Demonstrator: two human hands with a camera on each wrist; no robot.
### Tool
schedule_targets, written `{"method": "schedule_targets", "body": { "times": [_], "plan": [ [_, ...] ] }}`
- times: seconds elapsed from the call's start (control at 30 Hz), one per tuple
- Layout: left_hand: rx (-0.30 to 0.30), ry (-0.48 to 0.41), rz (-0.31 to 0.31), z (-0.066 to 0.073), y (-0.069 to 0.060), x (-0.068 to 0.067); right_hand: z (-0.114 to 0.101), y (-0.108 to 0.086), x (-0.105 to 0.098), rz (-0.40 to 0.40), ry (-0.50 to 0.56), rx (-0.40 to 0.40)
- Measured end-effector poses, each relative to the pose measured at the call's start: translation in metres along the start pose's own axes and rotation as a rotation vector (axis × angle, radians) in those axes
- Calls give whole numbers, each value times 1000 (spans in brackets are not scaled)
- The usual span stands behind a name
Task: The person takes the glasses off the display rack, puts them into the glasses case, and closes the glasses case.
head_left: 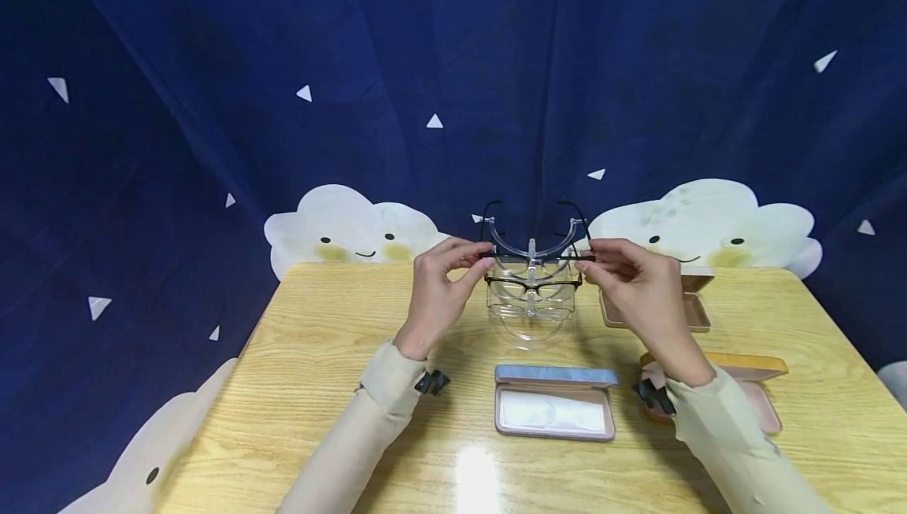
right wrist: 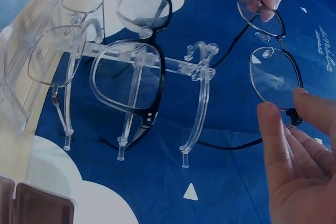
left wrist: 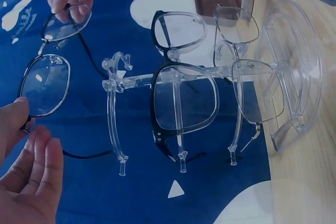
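Both hands pinch one pair of thin dark-framed glasses [left wrist: 46, 85] [right wrist: 275, 77] by its two outer corners, the left hand [head_left: 446, 286] [left wrist: 31, 171] at one hinge and the right hand [head_left: 641, 293] [right wrist: 302, 156] at the other. Its temples point away from the person, toward the top tier of a clear display stand [left wrist: 110, 114] [right wrist: 202, 103]. In the wrist views the lenses are apart from the stand's upright. Lower on the stand hang black-framed glasses [head_left: 531, 286] [left wrist: 156, 103] [right wrist: 161, 66] and, beneath them, thin metal-framed glasses [left wrist: 283, 98] [right wrist: 31, 66].
An open blue case [head_left: 556, 375] holding a white cloth [head_left: 553, 413] lies in front of the stand. An open orange case [head_left: 758, 364] is under the right forearm, and an open brownish case [head_left: 697, 313] lies behind the right wrist. A dark blue curtain [head_left: 425, 42] hangs behind.
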State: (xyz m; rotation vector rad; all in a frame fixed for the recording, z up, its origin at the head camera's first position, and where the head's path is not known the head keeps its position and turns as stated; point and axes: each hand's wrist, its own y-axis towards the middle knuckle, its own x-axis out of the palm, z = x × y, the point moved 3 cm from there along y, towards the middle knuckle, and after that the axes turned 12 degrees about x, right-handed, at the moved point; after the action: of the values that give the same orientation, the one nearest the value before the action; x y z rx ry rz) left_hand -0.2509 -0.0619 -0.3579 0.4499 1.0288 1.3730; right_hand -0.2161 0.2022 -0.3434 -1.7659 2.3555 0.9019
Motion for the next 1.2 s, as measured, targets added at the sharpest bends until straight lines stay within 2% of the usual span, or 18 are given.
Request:
{"method": "schedule_targets", "body": {
  "times": [0.2,0.43,0.9,1.2],
  "plan": [
    [41,-3,28,4,-3,-2,-1,-4,-4,-34,69,85],
    [50,-10,32,9,-4,-3,-2,-9,-8,-113,172,180],
    [108,28,83,18,-7,-5,-5,-13,-11,-180,258,213],
    [130,46,118,20,-9,-6,-2,-14,-9,-184,247,245]
  ]
}}
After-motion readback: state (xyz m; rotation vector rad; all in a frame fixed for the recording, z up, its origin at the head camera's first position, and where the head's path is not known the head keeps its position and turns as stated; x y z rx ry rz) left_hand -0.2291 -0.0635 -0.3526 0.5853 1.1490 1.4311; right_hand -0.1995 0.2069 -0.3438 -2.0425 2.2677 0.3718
